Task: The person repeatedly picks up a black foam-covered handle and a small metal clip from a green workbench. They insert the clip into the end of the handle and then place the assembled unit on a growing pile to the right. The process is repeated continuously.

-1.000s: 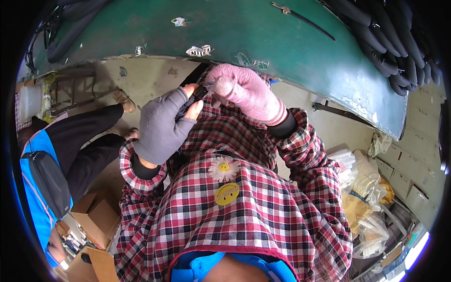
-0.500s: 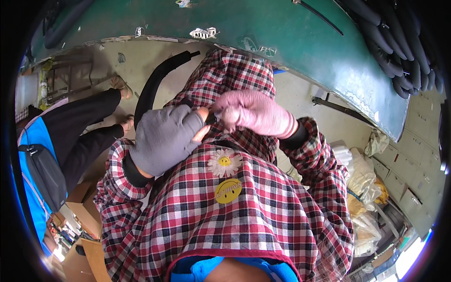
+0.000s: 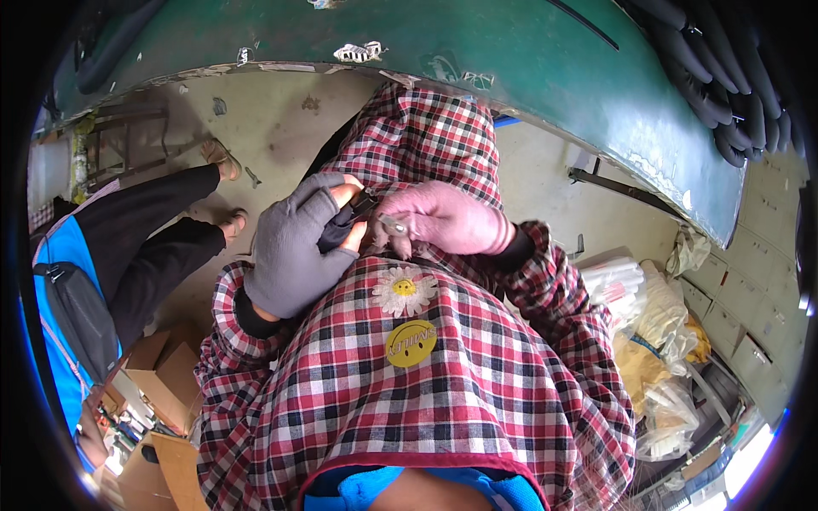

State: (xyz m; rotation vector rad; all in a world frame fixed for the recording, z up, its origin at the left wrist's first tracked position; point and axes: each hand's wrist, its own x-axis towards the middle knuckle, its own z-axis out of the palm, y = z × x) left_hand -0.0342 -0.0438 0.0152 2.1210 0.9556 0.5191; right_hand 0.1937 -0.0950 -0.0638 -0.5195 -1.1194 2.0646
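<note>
My left hand (image 3: 298,243), in a grey glove with bare fingertips, is closed around a black padded tube (image 3: 339,228) above my lap. A small hard-looking black end (image 3: 365,203) sticks out between its fingers and thumb. My right hand (image 3: 443,217), in a pink glove, is beside that end with its fingers bent together. A small greyish, shiny spot shows at its fingertips; I cannot tell whether it is a held piece or the worn glove. Most of the tube is hidden behind my left hand.
A green worktable (image 3: 511,51) spans the far side, with a thin black strip (image 3: 584,23) on it. Several black padded tubes (image 3: 724,94) hang over its right end. Another person (image 3: 128,255) sits at left near cardboard boxes (image 3: 166,370). Plastic bags (image 3: 656,341) lie at right.
The long curved tube that stretched away from my left hand has swung out of sight behind it. My left hand has turned its fingers upward, and my right hand has come lower and nearer.
</note>
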